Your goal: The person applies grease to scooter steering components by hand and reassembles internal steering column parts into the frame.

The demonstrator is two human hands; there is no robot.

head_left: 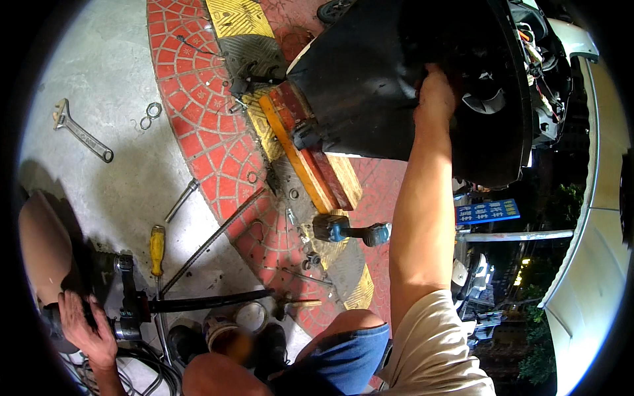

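Note:
At the lower left my left hand (86,327) is wrapped over a dark cylindrical part (53,320) of a metal assembly (129,297) with a black tube, beside a tan curved panel (43,244). My right arm stretches up to a large black plastic body panel (356,92), where my right hand (436,96) has its fingers curled in shadow against the surface; what they hold is unclear. Below that panel lie a red and orange beam (297,158) and a cordless power tool (350,231). A yellow-handled screwdriver (157,251) lies near my left hand.
An adjustable wrench (82,132), rings (150,112), a socket tool (181,201) and a long rod (211,241) lie on the floor. Cans (251,317) stand by my feet. A yellow ramp strip (241,16) crosses the paving. Exposed wiring (528,46) is at upper right.

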